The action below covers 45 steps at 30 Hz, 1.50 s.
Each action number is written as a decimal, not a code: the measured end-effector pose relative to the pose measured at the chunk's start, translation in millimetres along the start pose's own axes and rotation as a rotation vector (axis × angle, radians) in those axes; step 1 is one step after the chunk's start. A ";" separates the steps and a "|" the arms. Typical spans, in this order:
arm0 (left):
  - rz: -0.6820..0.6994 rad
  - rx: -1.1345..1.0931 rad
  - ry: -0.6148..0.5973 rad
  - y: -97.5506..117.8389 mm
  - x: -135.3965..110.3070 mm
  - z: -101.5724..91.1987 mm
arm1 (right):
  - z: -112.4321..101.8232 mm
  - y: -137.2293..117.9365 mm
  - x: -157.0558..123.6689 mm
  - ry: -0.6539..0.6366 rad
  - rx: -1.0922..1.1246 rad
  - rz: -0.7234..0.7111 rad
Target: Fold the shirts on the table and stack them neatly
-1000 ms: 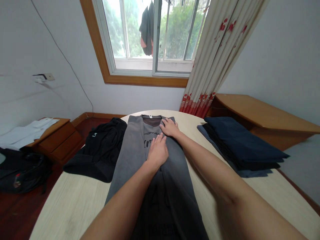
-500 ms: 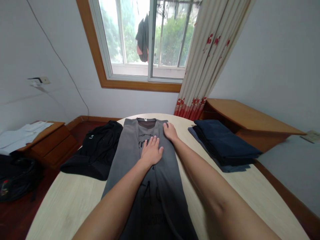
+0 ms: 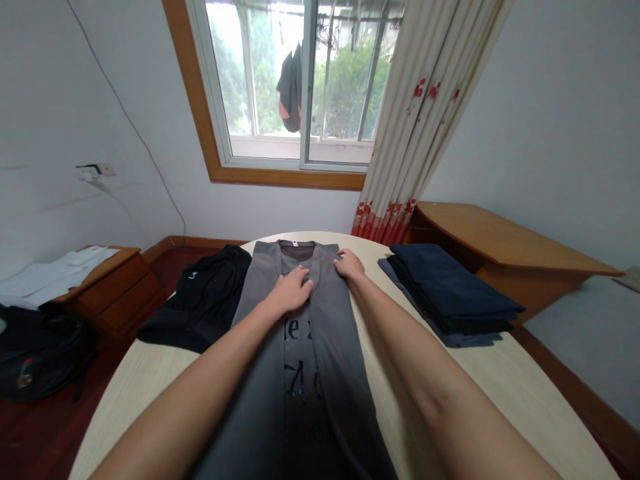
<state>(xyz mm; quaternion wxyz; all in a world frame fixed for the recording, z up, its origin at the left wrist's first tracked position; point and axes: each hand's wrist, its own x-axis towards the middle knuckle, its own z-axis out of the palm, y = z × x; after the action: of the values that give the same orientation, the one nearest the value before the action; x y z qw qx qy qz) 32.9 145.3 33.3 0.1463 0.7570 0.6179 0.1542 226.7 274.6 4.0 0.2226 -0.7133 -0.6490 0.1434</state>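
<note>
Head: right hand (image 3: 349, 264) at shirt (image 3: 300, 353) edge

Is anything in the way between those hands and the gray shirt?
Nothing I can see. The left hand rests on the front of the gray shirt, and the right hand is at its shoulder edge. The black clothes and folded pile lie off to the sides.

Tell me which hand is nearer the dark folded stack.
Right. The right hand is left of the dark folded stack, touching the grey top; the left hand is farther left.
</note>
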 end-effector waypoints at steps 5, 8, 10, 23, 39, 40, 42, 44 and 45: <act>-0.256 0.295 0.135 -66.9 20.3 -41.3 | 3.8 -1.0 1.2 0.053 0.000 0.014; -0.318 0.332 0.100 -96.9 39.9 -50.2 | 6.5 1.9 1.9 0.078 0.002 -0.013; -0.338 0.296 0.104 -106.4 53.8 -52.2 | 7.9 4.3 3.2 0.100 -0.007 -0.045; -0.184 0.063 0.288 -96.8 110.7 -38.5 | 0.3 41.0 55.5 0.185 -0.073 -0.107; -0.020 0.282 -0.053 -48.6 88.3 -12.3 | 3.1 78.5 113.3 0.249 0.088 -0.217; 0.049 0.315 -0.058 -42.5 74.3 -10.1 | 2.9 80.0 112.2 0.252 0.128 -0.210; 0.141 0.350 -0.045 -33.8 42.4 -1.7 | 3.0 83.0 108.9 0.270 0.236 -0.182; 0.206 0.386 -0.035 -30.5 10.6 9.8 | 4.2 86.2 103.8 0.291 0.360 -0.151; 0.222 0.396 -0.023 -30.6 -3.4 15.7 | 5.3 87.8 100.3 0.294 0.422 -0.141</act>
<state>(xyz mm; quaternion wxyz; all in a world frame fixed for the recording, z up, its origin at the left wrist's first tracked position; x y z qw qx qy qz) 11.5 147.5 6.2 -0.0160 0.8360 0.5473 0.0362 311.5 369.4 -36.3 0.4677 -0.6171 -0.6136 0.1546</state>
